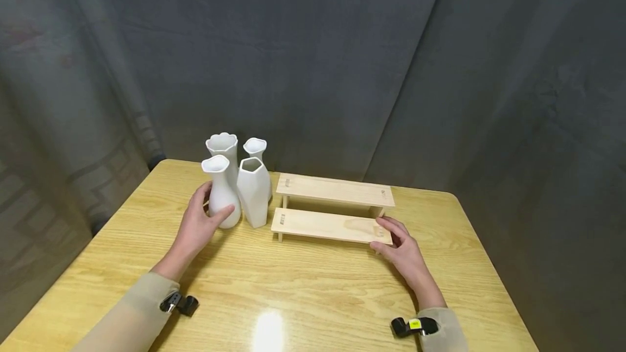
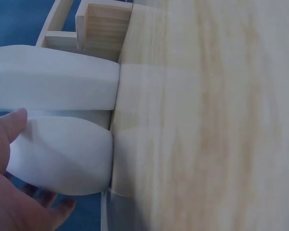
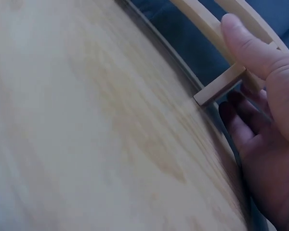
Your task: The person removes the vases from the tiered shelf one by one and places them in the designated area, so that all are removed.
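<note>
My left hand (image 1: 194, 224) is around the lower body of a white vase (image 1: 224, 200) with a wavy rim, thumb across its front and fingers on its far left side. The vase stands upright on the table. Right beside it is a white faceted vase (image 1: 252, 197) with an angular mouth. My right hand (image 1: 407, 254) grips the right end of the lower board of a two-tier wooden stand (image 1: 323, 224), thumb at the front edge. In the right wrist view, the fingers (image 3: 238, 122) reach behind the stand's leg (image 3: 220, 86).
Behind the front vases stand a scalloped white vase (image 1: 226, 148) and another slim-necked white vase (image 1: 255, 148). The wooden table (image 1: 313, 297) extends toward me. Grey curtains (image 1: 274, 69) hang close behind its back edge and at both sides.
</note>
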{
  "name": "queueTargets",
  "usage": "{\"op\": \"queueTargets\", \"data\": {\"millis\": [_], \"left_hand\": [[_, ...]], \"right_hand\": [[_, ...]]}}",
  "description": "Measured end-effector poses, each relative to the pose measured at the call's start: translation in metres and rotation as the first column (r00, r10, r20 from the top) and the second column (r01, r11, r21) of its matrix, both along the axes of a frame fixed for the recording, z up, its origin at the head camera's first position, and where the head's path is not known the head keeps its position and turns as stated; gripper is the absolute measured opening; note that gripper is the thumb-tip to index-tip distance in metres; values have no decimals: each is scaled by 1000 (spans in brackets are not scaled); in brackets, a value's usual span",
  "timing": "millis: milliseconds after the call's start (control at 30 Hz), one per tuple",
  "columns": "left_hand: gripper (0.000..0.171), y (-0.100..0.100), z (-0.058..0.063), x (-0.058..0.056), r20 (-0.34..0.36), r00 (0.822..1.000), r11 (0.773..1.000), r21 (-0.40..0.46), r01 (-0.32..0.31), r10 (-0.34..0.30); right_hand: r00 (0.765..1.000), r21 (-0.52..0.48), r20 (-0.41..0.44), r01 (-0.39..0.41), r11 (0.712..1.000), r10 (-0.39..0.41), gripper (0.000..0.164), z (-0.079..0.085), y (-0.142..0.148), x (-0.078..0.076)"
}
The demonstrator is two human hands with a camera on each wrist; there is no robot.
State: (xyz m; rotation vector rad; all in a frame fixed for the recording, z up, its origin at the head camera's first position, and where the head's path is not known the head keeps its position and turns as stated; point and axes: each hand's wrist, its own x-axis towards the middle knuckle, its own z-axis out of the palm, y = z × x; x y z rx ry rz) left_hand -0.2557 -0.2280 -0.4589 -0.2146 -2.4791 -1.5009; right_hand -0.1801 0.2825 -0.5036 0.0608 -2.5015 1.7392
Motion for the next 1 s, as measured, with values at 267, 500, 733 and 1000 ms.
{"op": "queueTargets", "data": {"millis": [267,500,733,1000], "left_hand": [[94,3,22,20,-145,983,985,-113,-129,113],[93,15,46,35,-299,948,967,-192,-169,106],[95,19,62,44,-350,924,944,-224,-243,154],[101,33,75,53,-539,842,885,-379,-272,28]], "right_hand": [[998,10,-62,26,1000,-25,62,10,5,12],[988,262,-145,81,962,-44,67,20,0,18],[970,424,-237,150,893,-50,69,40,-12,28],[949,491,-316,180,853,-19,67,67,-25,34]]}}
